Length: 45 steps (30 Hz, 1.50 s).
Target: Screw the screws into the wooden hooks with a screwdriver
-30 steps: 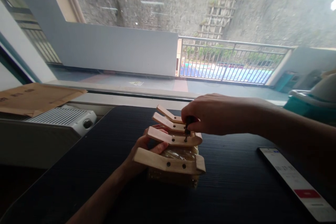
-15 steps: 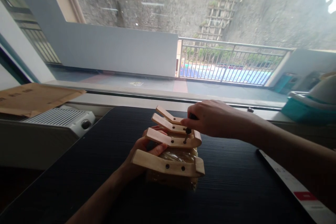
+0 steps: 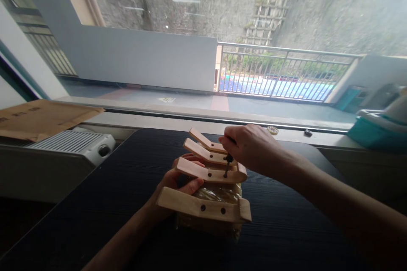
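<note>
My right hand (image 3: 246, 143) is closed round the dark handle of a screwdriver (image 3: 228, 159). Its thin shaft points down, with the tip at the right-hand hole of a bent wooden hook (image 3: 193, 170). My left hand (image 3: 171, 188) grips that same hook near its raised left end, thumb in front and fingers behind. Several such hooks lie in a row across a brown block wrapped in clear film (image 3: 219, 194). The nearest hook (image 3: 197, 206) has two dark screws or holes in it. My right hand partly hides the far hooks.
The block rests on a black wood-grain table (image 3: 121, 186). Behind it runs a windowsill with a tape roll (image 3: 272, 130) and a small dark object (image 3: 308, 133). A white radiator (image 3: 79, 146) with a brown envelope (image 3: 47, 118) stands left; a teal bin (image 3: 373, 133) is at right.
My right wrist has turned and its forearm sits lower. The tape roll on the sill has come into view, while a pale strip at the lower right no longer shows. My left hand keeps its grip.
</note>
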Motion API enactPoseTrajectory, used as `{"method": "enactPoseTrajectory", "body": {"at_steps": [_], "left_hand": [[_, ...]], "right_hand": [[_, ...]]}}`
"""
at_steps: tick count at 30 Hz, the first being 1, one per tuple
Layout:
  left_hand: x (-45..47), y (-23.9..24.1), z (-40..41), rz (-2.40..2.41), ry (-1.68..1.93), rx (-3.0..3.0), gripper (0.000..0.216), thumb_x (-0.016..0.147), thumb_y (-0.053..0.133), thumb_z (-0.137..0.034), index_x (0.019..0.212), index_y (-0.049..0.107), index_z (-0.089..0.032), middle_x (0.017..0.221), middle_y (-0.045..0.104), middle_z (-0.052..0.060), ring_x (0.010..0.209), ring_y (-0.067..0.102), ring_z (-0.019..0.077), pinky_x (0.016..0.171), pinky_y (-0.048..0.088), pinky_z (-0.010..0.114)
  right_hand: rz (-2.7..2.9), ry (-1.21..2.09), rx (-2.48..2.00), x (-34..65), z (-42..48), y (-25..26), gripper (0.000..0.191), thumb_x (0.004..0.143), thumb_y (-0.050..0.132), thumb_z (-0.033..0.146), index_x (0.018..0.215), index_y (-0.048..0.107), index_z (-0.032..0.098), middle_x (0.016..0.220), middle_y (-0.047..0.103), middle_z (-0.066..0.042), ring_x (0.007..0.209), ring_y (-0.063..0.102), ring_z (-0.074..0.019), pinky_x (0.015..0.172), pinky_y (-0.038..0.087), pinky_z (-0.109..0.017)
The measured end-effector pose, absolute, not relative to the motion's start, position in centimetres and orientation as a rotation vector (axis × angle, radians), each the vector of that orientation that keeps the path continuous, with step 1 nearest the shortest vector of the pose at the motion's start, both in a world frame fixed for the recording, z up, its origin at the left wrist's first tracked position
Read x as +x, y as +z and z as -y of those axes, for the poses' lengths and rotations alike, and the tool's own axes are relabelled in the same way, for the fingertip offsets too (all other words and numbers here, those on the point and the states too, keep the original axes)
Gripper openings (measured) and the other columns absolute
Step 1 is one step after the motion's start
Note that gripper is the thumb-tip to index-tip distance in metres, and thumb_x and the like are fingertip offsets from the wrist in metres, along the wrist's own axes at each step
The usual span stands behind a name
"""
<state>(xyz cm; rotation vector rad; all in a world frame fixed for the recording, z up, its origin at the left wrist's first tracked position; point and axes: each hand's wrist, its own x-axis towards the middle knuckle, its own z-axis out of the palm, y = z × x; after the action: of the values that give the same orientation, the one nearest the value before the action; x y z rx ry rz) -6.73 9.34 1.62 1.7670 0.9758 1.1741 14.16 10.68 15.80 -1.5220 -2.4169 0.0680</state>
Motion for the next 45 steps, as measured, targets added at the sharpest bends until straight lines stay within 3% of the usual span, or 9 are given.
{"method": "enactPoseTrajectory", "body": {"at_steps": [5,9,14,20,26,32,37,41,45], "left_hand": [[-6.8,1.7,-9.1,-0.969,1.146,1.786,0.032,0.082,0.066,-0.029,0.113,0.061,-0.024,0.123,0.059,0.007,0.123,0.048,0.029,0.104,0.042,0.044],[-6.9,1.7,-9.0,-0.931,1.179,1.837,0.031,0.082,0.065,-0.025,0.112,0.062,-0.025,0.13,0.054,0.006,0.128,0.042,0.0289,0.108,0.038,0.044],[-6.8,1.4,-9.3,-0.899,1.219,1.838,0.031,0.08,0.067,-0.024,0.111,0.064,-0.025,0.13,0.053,0.006,0.128,0.042,0.0309,0.109,0.037,0.047],[-6.8,1.9,-8.9,-0.929,1.171,1.794,0.03,0.081,0.066,-0.027,0.111,0.065,-0.026,0.13,0.055,0.005,0.129,0.042,0.0309,0.109,0.038,0.046],[-6.6,2.5,-8.5,-0.94,1.065,1.631,0.033,0.082,0.066,-0.029,0.114,0.063,-0.025,0.123,0.06,0.007,0.125,0.047,0.031,0.101,0.047,0.043],[-6.6,2.2,-8.8,-0.918,1.089,1.646,0.033,0.08,0.068,-0.027,0.113,0.063,-0.024,0.131,0.054,0.007,0.128,0.044,0.0305,0.102,0.045,0.041],[-6.6,2.1,-8.9,-0.926,1.134,1.687,0.031,0.08,0.068,-0.027,0.11,0.063,-0.023,0.132,0.053,0.007,0.128,0.044,0.0304,0.105,0.042,0.043],[-6.6,2.2,-8.8,-0.953,1.123,1.663,0.028,0.081,0.067,-0.029,0.108,0.064,-0.022,0.131,0.055,0.007,0.122,0.05,0.0298,0.104,0.042,0.043],[-6.6,1.9,-8.8,-0.961,1.103,1.589,0.032,0.082,0.066,-0.029,0.112,0.064,-0.022,0.126,0.06,0.008,0.123,0.049,0.0305,0.102,0.044,0.043]], "right_hand": [[2.262,0.729,-1.361,15.6,-10.3,14.2,0.042,0.082,0.051,0.058,0.07,0.059,0.019,0.058,0.053,0.002,0.049,0.039,-0.0087,0.044,0.029,-0.023],[1.956,0.545,-1.392,18.1,-8.8,15.2,0.038,0.086,0.049,0.052,0.07,0.06,0.019,0.063,0.056,0.0,0.057,0.049,-0.012,0.051,0.039,-0.025],[1.939,0.452,-1.247,19.8,-7.2,15.5,0.021,0.086,0.052,0.038,0.09,0.065,0.022,0.076,0.065,-0.002,0.067,0.057,-0.0145,0.057,0.045,-0.025],[2.279,0.533,-1.321,20.0,-7.9,10.7,0.032,0.086,0.055,0.039,0.112,0.064,0.022,0.084,0.068,-0.002,0.067,0.056,-0.0134,0.059,0.044,-0.025],[2.291,0.719,-1.233,19.4,-7.8,9.4,0.026,0.092,0.047,0.038,0.098,0.063,0.019,0.088,0.067,-0.003,0.077,0.058,-0.0156,0.066,0.043,-0.025],[2.3,0.737,-1.241,19.3,-7.5,9.6,0.026,0.093,0.045,0.036,0.096,0.062,0.017,0.09,0.067,-0.005,0.077,0.058,-0.0169,0.066,0.043,-0.027],[2.248,0.602,-1.291,19.8,-7.4,12.6,0.025,0.09,0.048,0.037,0.099,0.064,0.02,0.078,0.065,-0.002,0.066,0.055,-0.0147,0.056,0.042,-0.026],[2.077,0.349,-1.127,18.6,-7.5,16.7,0.025,0.089,0.051,0.041,0.09,0.065,0.02,0.091,0.065,-0.004,0.073,0.057,-0.0142,0.061,0.044,-0.025],[2.225,0.386,-1.173,15.9,-8.4,16.7,0.034,0.089,0.048,0.048,0.079,0.063,0.019,0.064,0.059,0.001,0.054,0.048,-0.0102,0.048,0.036,-0.023]]}}
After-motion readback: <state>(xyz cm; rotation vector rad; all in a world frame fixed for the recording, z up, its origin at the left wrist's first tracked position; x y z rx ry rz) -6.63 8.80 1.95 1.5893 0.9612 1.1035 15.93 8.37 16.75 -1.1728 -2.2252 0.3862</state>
